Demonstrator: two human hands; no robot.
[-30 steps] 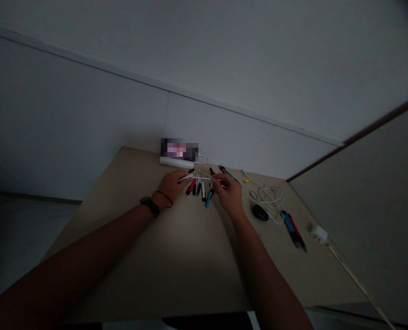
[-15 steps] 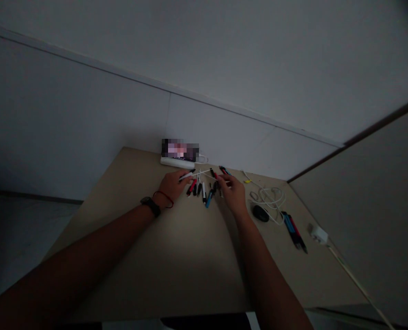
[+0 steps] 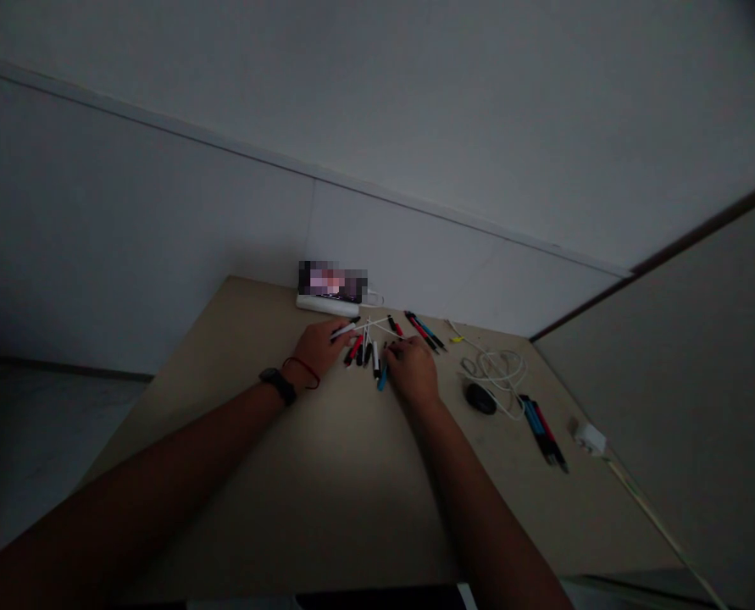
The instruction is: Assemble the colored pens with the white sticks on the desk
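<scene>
1 white pen (image 3: 345, 329), black ends, held by fingers of left hand (image 3: 317, 351). Right hand (image 3: 414, 371) shifted left, nearer blue pen (image 3: 382, 379); finger grip can't tell.

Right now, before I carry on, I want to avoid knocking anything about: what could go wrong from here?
The left hand holds a white-and-black pen close to crossed thin white sticks; a small slip might shift them.
The right hand is low beside the blue pen, so its fingers could nudge neighbouring pens.
The upright phone beyond the left hand might tip if bumped.
</scene>
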